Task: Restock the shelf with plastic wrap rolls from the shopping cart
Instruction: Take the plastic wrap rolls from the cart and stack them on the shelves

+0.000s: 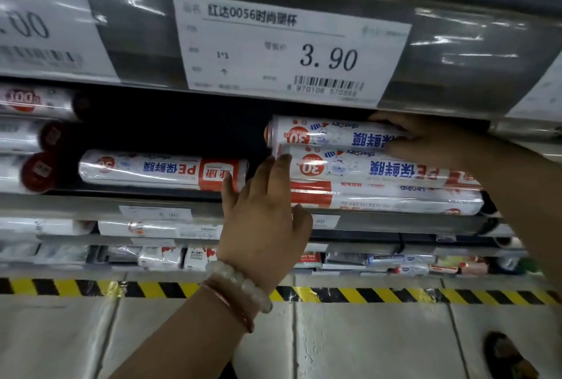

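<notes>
I see three white-and-orange plastic wrap rolls [374,165] stacked one on another at the right of the grey metal shelf [170,200], their long axes running left to right along its front edge; a fourth white roll with blue lettering [161,170] lies alone to their left, parallel, with a dark gap between it and the stack. My right hand [425,142] lies over the right part of the top two rolls, fingers fairly straight and spread, pressing rather than gripping as far as I can tell; my left hand [264,208], with pale bead bracelets at the wrist, is open, fingertips touching the left end of the middle roll, holding nothing. The stack sits directly ahead of both hands, the left one nearer its free end; I judge the next move is squaring the ends and pushing the rolls back along their short axis. Above hangs a white price label [289,50] reading 3.90; the shopping cart is not in sight.
</notes>
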